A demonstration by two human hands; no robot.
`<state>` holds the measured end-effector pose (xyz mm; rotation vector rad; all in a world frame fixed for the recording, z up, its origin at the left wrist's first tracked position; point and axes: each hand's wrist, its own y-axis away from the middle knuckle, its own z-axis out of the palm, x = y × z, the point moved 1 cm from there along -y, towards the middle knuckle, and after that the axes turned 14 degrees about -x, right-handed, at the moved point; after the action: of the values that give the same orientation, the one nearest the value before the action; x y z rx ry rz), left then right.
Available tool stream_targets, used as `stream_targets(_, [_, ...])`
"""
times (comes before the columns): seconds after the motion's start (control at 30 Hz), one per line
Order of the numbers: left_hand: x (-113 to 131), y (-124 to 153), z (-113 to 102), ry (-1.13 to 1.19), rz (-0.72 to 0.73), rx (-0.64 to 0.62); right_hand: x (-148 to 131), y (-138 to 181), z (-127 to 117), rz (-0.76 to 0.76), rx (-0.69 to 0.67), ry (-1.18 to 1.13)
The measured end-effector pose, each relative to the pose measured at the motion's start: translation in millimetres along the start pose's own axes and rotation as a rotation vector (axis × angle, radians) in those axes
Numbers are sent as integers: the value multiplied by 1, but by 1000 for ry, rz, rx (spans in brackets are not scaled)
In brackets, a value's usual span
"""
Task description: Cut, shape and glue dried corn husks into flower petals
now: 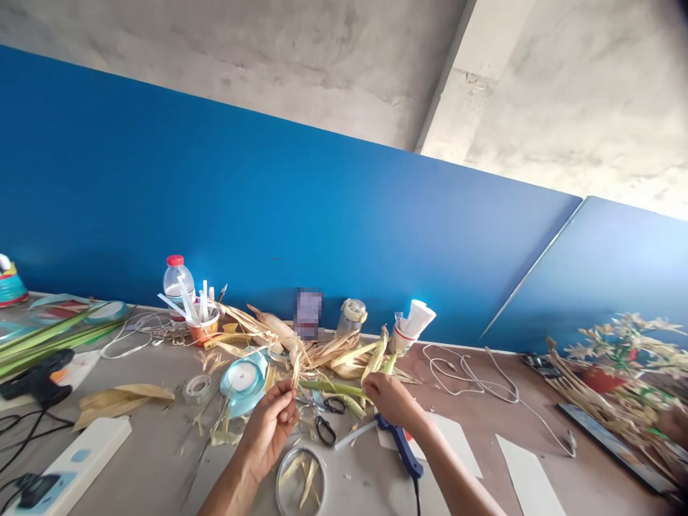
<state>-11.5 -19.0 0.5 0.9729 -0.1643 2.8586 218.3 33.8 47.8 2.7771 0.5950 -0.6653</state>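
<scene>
My left hand (273, 424) is closed in a pinch on a dry corn husk (295, 367) whose pale twisted end sticks up above the fingertips. A green stalk (336, 388) stretches from near those fingers to my right hand (395, 400), whose fingers are wrapped round its far end. Whether the stalk touches the husk I cannot tell. Black-handled scissors (325, 430) lie between the hands. Under my right wrist is a blue glue gun (400, 448), with a translucent glue stick (355, 435) beside it. A round tape ring (300, 481) lies in front.
Corn husks (344, 355) are heaped at the back, beside a jar (352, 317) and cups (204, 330) of glue sticks. Light-blue ribbon (241, 376), a power strip (86, 466) and a black glue gun (40, 380) are left. Another person's hand (673, 424) shows at right.
</scene>
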Motion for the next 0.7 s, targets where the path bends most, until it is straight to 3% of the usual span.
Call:
stream_targets(0.37, [-3,0,-2,32,-11,-60,26,66,35,465,-17,290])
stream_targets(0.7, [-1,0,-4,84,8,-88,58,68,48,536,-15,272])
